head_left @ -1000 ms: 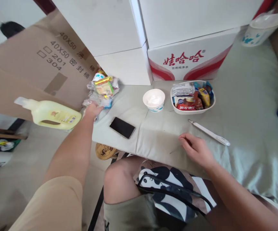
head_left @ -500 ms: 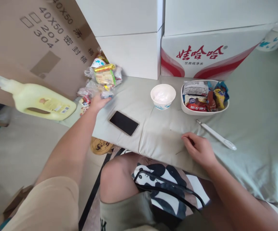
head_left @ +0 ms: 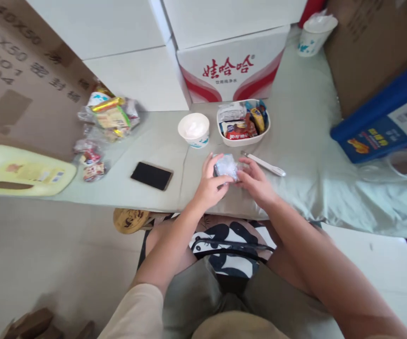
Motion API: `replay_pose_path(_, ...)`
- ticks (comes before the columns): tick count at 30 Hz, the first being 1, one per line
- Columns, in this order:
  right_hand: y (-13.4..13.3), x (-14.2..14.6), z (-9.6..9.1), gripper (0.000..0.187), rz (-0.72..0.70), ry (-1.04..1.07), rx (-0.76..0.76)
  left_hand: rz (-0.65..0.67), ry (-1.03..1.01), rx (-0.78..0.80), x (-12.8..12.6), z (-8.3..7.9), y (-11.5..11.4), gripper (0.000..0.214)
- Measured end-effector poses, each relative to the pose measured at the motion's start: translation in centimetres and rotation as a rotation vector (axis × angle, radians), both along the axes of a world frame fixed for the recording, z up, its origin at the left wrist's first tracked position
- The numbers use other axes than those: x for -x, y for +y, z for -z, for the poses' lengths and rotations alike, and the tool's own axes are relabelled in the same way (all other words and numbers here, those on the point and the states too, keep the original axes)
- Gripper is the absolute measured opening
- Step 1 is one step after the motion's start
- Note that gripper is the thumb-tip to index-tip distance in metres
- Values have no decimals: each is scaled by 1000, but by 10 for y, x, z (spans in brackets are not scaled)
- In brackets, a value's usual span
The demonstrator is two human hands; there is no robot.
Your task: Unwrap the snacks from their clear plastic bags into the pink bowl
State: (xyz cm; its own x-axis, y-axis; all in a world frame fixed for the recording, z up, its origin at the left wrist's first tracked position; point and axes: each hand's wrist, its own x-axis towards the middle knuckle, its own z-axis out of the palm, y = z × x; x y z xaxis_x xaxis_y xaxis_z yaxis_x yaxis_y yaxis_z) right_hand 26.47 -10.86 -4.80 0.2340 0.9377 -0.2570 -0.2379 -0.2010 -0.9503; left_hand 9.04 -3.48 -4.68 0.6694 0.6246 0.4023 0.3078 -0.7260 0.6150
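The packet [head_left: 226, 167] is held near the table's [head_left: 295, 141] front edge, directly between the hands, neither being nearer — its long axis cannot be told. Its left side is pinched between thumb and curled fingers of the left hand [head_left: 210, 186]; its right edge is nipped by the right hand's [head_left: 258, 183] bunched fingertips.

Packet [head_left: 226, 166] now between left hand [head_left: 208, 187] and right hand [head_left: 258, 184] (off the heap [head_left: 111, 118]).
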Motion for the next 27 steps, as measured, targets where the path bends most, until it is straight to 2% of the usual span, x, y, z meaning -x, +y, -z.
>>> replay_pose_path(3, 2, -8, 3, 44, 129, -59, -9, -14, -103, 97, -15, 14, -5, 6)
replay_pose_path(5, 3, -12, 3, 38, 195, -60, -40, -52, -198, 235, -19, 19, 1, 27)
replay_pose_path(8, 4, -18, 1, 35, 248, -73, -53, -107, -376, 644, -27, 22, 12, 61)
replay_pose_path(10, 5, -19, -3, 34, 238, -126, -66, -57, -419, 942, -35, 24, 17, 70)
replay_pose_path(12, 6, -21, -7, 33, 188, -207, -80, 5, -402, 1090, -41, 25, 20, 75)
replay_pose_path(13, 6, -22, -9, 32, 169, -260, -83, 9, -399, 1096, -43, 26, 22, 76)
replay_pose_path(15, 6, -26, -12, 29, 171, -437, -80, -42, -421, 1009, -41, 27, 28, 80)
replay_pose_path(18, 4, -37, -11, 23, 246, -898, -63, -181, -454, 789, -29, 29, 42, 94)
replay_pose_path(21, -1, -52, -4, 28, 201, -1260, 25, -271, -439, 666, -14, 31, 58, 96)
replay_pose_path(24, -8, -62, 0, 31, 97, -1350, 115, -279, -430, 645, -6, 33, 65, 91)
replay_pose_path(27, -13, -59, -6, 35, 102, -1222, 111, -241, -410, 645, -6, 34, 61, 97)
